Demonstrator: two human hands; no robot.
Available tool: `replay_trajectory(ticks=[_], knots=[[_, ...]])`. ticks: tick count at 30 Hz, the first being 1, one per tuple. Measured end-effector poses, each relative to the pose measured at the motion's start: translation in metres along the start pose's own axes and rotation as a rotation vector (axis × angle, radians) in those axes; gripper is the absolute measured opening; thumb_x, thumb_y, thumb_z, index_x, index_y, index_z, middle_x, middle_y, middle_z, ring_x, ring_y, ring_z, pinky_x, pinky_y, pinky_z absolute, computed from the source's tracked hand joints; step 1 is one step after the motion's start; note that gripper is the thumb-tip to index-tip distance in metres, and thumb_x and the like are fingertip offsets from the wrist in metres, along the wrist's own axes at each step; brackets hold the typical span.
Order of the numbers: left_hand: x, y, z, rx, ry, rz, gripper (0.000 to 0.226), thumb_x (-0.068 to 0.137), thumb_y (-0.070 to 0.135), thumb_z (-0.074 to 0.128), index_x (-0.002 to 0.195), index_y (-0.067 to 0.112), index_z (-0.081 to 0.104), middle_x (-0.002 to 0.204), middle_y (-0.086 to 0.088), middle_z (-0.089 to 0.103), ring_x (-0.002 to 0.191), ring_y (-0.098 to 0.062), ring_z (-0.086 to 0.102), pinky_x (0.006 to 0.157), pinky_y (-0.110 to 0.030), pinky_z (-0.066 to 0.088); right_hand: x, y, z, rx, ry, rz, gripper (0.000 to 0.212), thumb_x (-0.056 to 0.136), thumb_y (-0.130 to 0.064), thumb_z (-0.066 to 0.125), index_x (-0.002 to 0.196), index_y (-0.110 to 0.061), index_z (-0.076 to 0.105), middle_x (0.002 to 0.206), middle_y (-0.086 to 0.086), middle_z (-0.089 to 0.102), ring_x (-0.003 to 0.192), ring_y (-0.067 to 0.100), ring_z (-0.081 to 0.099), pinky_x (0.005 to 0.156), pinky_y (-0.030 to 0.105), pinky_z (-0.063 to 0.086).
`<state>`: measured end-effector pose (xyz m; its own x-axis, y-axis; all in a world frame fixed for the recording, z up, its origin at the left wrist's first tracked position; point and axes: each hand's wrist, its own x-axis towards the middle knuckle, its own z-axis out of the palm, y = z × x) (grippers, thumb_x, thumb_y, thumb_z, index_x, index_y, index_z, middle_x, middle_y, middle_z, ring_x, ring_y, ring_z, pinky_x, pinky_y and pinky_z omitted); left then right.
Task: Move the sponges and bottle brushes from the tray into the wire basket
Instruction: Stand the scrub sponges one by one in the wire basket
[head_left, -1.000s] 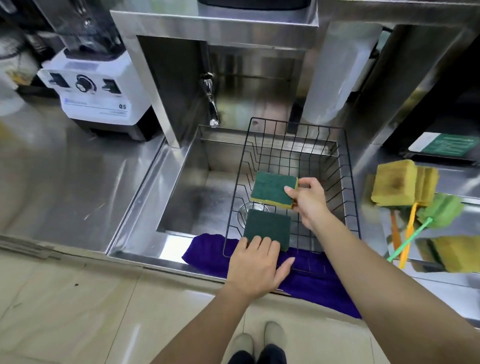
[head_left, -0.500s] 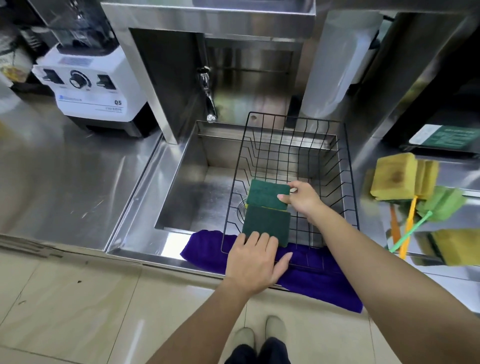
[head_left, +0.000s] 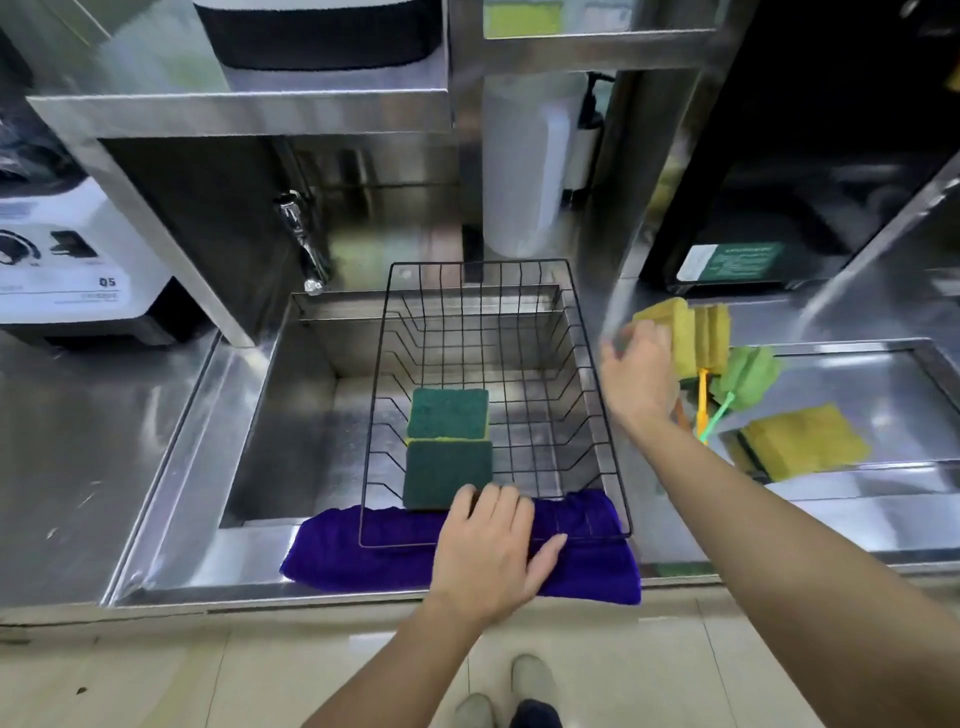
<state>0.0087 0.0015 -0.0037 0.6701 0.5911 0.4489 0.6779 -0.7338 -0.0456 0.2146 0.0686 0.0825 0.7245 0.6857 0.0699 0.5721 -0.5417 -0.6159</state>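
1. The left hand (head_left: 491, 545) lies palm down on the near rim of the wire basket (head_left: 597, 415), fingers spread flat over the purple cloth (head_left: 363, 551); its grip is open and holds nothing.
2. The right hand (head_left: 641, 376) reaches out over the tray (head_left: 883, 374), forearm extended, fingers loosely apart beside the yellow sponges (head_left: 691, 332); blur hides whether it touches them.
3. Two green-topped sponges (head_left: 448, 413) lie in the basket; the bottle brushes (head_left: 748, 371) and another sponge (head_left: 802, 441) rest on the tray.
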Motion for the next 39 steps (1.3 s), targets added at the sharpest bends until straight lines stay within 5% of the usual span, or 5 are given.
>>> replay_trajectory(ticks=[14,20,24,30,39], knots=[[0.018,0.029,0.014,-0.036,0.021,0.062,0.052,0.092,0.056,0.039,0.073,0.013,0.059,0.071,-0.003,0.056,0.064,-0.024,0.052,0.058,-0.035,0.043,0.03,0.067,-0.026,-0.009,-0.131,0.459,0.085,0.076,-0.076,0.043,0.108,0.0,0.062,0.115,0.019,0.063,0.107,0.039,0.06,0.092,0.045,0.049],[0.017,0.028,0.014,-0.039,0.032,0.056,0.055,0.097,0.056,0.033,0.072,0.013,0.057,0.07,-0.002,0.054,0.064,-0.023,0.052,0.057,-0.035,0.043,0.036,0.065,-0.023,0.408,-0.137,0.491,0.046,0.077,-0.05,0.068,0.063,-0.012,0.044,0.059,0.005,0.046,0.055,0.024,0.044,0.052,0.032,0.04],[0.017,0.029,0.014,-0.02,0.034,0.057,0.051,0.092,0.057,0.041,0.071,0.014,0.058,0.069,-0.001,0.054,0.063,-0.022,0.051,0.057,-0.034,0.043,0.034,0.058,-0.029,0.754,-0.216,0.475,0.025,0.09,-0.026,0.061,0.103,-0.01,0.047,0.06,0.011,0.055,0.033,0.019,0.046,0.033,0.022,0.038],[0.018,0.029,0.014,-0.027,0.038,0.058,0.05,0.09,0.057,0.042,0.071,0.014,0.058,0.069,-0.001,0.055,0.062,-0.022,0.052,0.056,-0.033,0.043,0.027,0.035,-0.043,1.137,-0.347,0.374,0.055,0.085,0.019,0.046,0.119,-0.025,0.039,0.104,0.012,0.056,0.079,0.028,0.066,0.071,0.038,0.059],[0.014,0.025,0.01,-0.051,0.027,0.011,0.051,0.088,0.061,0.043,0.076,0.015,0.06,0.073,0.001,0.056,0.065,-0.02,0.051,0.061,-0.032,0.043,0.02,0.004,-0.021,0.976,-0.367,0.337,0.013,0.093,-0.022,0.052,0.086,-0.027,0.041,0.086,0.001,0.055,0.058,0.017,0.049,0.051,0.025,0.031]])
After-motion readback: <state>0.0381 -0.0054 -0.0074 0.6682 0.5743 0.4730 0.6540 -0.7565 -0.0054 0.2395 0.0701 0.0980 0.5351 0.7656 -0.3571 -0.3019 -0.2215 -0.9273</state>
